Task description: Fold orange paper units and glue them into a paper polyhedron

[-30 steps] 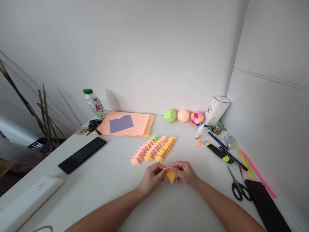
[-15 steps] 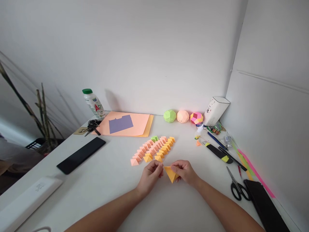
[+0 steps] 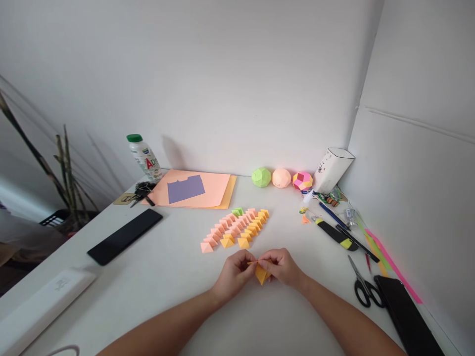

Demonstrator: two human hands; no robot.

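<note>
An orange folded paper piece is held between both hands above the table, one corner pointing down. My left hand pinches its left edge with thumb and fingertips. On the other side my right hand grips the top right of the paper, its fingers partly behind it. Just beyond the hands stand rows of small paper pyramids: peach pyramids, orange pyramids and a few green pyramids.
Faceted paper balls line the wall. Peach and orange sheets lie at the back left, near a bottle and a black phone-like slab. Rightward are a glue bottle, a cutter knife, scissors and a black case.
My left hand has come right and now pinches the paper's left edge, where before it was slightly apart. The orange paper has turned and dropped a little.
</note>
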